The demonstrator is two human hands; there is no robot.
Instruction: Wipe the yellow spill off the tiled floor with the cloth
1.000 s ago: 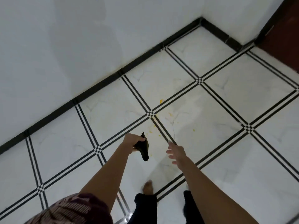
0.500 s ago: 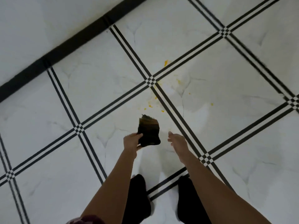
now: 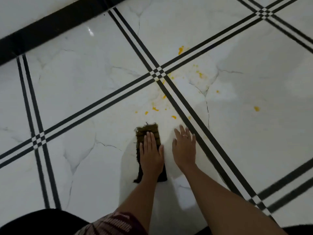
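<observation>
A dark brownish cloth (image 3: 147,131) lies flat on the white tiled floor (image 3: 76,78). My left hand (image 3: 151,154) presses down on it, palm flat, covering its middle. My right hand (image 3: 184,148), with a ring on one finger, rests flat on the bare tile just right of the cloth, fingers spread and holding nothing. The yellow spill (image 3: 155,109) is a scatter of small drops just beyond the cloth's far edge. More drops lie around the black line crossing, with one blob (image 3: 180,50) farther up and one spot (image 3: 256,108) off to the right.
Double black lines (image 3: 191,112) cross the floor diagonally. A black skirting strip (image 3: 50,26) runs along the white wall (image 3: 25,9) at the upper left. My dark-clothed knee (image 3: 33,223) and a patterned sleeve (image 3: 115,224) fill the bottom edge.
I have come down close to the floor. The cloth, which hung from my left hand, now lies flat on the tile under that hand. My right hand has dropped onto the floor.
</observation>
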